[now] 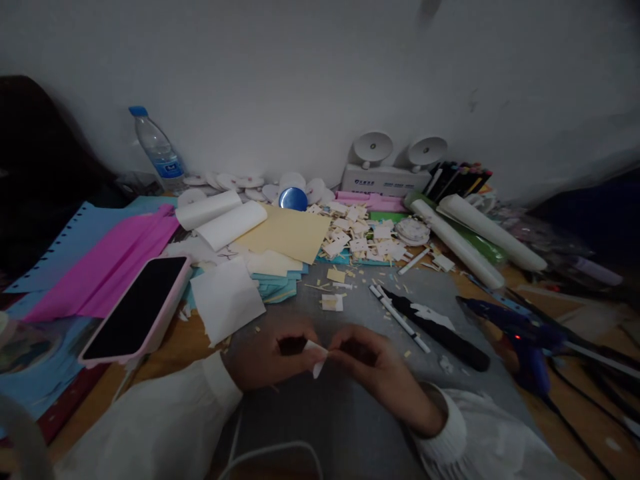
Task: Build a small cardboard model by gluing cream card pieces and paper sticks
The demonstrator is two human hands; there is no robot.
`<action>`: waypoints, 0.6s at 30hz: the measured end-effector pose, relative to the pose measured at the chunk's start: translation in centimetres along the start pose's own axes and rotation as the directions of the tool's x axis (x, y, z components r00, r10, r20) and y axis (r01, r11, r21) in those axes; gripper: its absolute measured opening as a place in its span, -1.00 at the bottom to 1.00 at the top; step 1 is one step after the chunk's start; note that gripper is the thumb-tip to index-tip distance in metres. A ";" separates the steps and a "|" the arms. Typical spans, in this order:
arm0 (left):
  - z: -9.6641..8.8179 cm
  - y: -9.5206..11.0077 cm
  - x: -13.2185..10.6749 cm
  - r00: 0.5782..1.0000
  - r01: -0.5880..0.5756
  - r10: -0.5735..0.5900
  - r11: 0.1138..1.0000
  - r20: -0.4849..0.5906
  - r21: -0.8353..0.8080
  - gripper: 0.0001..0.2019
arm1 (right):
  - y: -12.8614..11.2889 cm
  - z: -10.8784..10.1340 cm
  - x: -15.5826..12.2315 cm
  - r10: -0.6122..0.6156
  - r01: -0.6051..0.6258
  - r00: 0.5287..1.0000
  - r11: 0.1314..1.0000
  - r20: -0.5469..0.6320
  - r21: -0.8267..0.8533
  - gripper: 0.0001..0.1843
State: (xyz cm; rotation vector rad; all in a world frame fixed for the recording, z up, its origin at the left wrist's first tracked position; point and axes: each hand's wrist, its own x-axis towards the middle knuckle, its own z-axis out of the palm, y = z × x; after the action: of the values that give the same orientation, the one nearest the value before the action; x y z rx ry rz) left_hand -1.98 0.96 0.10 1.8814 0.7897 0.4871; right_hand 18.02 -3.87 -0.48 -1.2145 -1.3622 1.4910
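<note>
Over the grey mat (310,427) my left hand (277,357) pinches a small piece of white paper (316,357) that looks folded. The fingertips of my right hand (373,363) are closed on the right end of the same paper. Just beyond my hands lies a small cream-and-white paper piece (331,303), with a tan scrap (336,275) behind it. A square sheet of white paper (227,300) rests beside my left hand. Two slim white pens (400,319) and a black-handled tool (435,327), its kind unclear, lie to the right of my hands.
A phone in a pink case (137,310) lies at left, near a water bottle (159,150). A pile of small paper pieces (360,233) spreads at the back. At right are a blue glue gun (525,340) with cables and rolled white paper (460,243).
</note>
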 end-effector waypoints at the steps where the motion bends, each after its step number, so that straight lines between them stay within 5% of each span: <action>1: 0.0 0.1 0.0 1.000 -0.002 0.002 1.000 -0.003 -0.003 -0.76 | 0.0 0.0 0.0 0.001 -0.001 1.000 1.000 -0.007 0.002 -0.74; 9: -0.2 0.5 0.0 0.998 -0.051 0.051 0.999 -0.028 -0.008 -0.78 | 0.0 -0.6 -0.2 -0.056 0.055 0.997 0.998 -0.048 -0.019 -0.52; 18: -0.2 0.5 0.1 0.997 -0.080 0.080 0.996 -0.009 0.027 -0.81 | 0.2 0.0 -0.2 -0.132 0.126 0.991 0.980 -0.030 -0.152 -0.81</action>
State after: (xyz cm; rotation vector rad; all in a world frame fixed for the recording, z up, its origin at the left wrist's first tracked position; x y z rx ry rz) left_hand -1.88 0.99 0.64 1.9426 0.7329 0.5379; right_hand 18.04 -4.09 -0.62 -1.2167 -1.5190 1.2870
